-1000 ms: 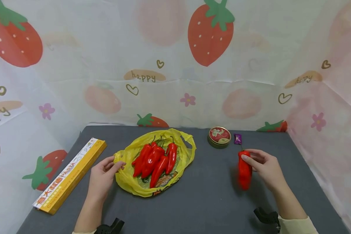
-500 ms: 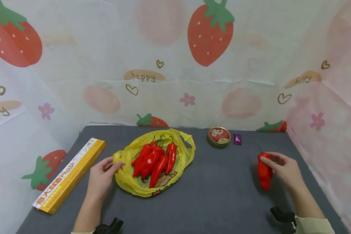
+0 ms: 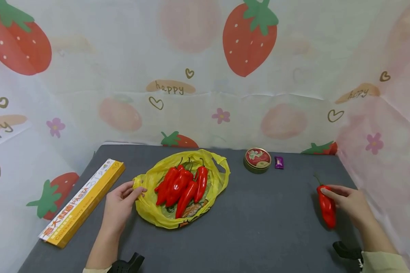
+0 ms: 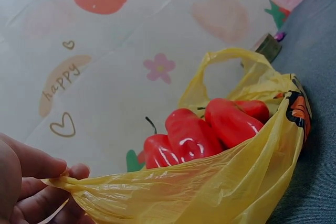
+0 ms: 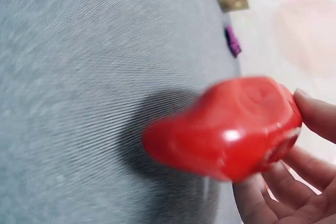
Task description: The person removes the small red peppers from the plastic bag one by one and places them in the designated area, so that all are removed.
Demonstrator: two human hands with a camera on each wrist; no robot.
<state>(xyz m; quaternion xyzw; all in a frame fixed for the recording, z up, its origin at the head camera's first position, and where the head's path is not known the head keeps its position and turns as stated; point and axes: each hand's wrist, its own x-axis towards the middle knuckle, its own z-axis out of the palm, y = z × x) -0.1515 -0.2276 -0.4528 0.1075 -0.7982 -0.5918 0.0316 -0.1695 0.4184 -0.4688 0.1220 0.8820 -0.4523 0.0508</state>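
My left hand (image 3: 121,203) pinches the yellow bag (image 3: 146,214) of red peppers (image 3: 179,185) at eleven o'clock, and my right hand (image 3: 353,206) pinches another pepper (image 3: 327,209) above the counter (image 3: 249,227) at two o'clock.

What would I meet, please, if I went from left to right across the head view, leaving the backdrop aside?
Pasta box, yellow bag holding red peppers, round tin, purple packet, single red pepper held by the right hand.
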